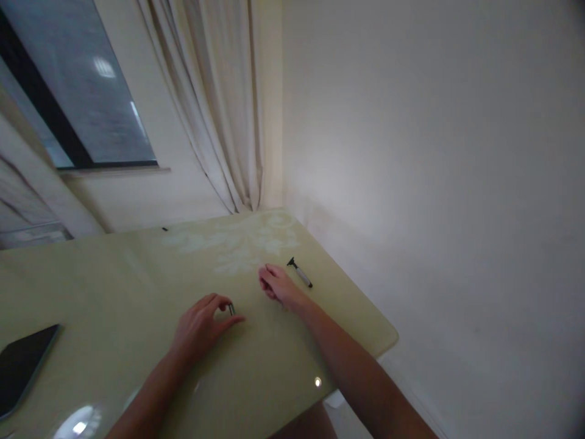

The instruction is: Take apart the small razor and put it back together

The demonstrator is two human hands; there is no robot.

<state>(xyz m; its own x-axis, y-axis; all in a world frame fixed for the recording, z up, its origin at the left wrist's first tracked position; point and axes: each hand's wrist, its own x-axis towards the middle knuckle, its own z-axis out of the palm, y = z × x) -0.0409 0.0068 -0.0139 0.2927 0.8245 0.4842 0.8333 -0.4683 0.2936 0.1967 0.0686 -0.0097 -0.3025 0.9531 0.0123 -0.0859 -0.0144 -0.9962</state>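
My left hand (pixel 203 323) is just above the table, with thumb and index finger pinched around a small dark piece (pixel 231 309) with a silvery edge. It is too small to tell exactly what kind of thing it is. To the right, my right hand (pixel 280 285) has its fingers curled closed over the table. Whatever lies inside those fingers, if anything, is hidden. Just beyond the right hand lies a razor (pixel 300 273) with a grey and black handle, its dark T-shaped head pointing away to the left.
The glossy pale green table (pixel 114 286) meets a white wall (pixel 434 183) along its right side. A dark tablet-like slab (pixel 27 366) lies at the left edge. One small black item (pixel 165 229) rests near the far edge. Behind hang curtains (pixel 219 110) beside a window (pixel 95 79).
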